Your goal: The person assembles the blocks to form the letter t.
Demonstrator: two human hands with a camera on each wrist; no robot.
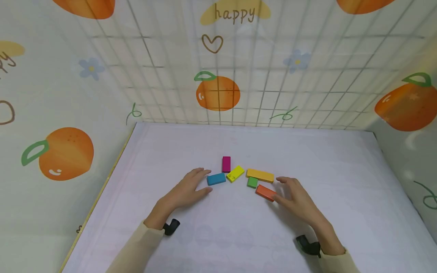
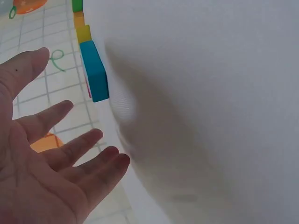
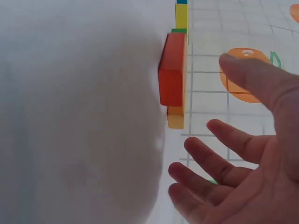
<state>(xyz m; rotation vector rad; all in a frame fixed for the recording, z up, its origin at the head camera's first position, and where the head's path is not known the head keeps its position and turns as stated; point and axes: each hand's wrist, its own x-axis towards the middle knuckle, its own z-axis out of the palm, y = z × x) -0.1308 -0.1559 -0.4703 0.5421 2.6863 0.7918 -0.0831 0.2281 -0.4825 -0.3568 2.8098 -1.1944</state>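
Note:
Several coloured blocks lie on the white table. My left hand (image 1: 189,187) is nearest the blue block (image 1: 216,179); in the left wrist view its fingers are spread, apart from that block. My right hand (image 1: 297,197) hovers by the red-orange block (image 1: 266,193) and the long orange-yellow block (image 1: 260,175), its fingers loosely bent and holding nothing in the right wrist view. A small green block (image 1: 252,182) lies against the orange-yellow one. The yellow block (image 1: 235,174) sits slantwise beside the blue block, and a magenta block (image 1: 226,164) stands behind them.
The white table (image 1: 218,242) has a yellowish left edge (image 1: 102,189). Behind it hangs a sheet printed with oranges (image 1: 218,94) and a grid. Dark wrist cameras (image 1: 308,245) are strapped at both sleeves.

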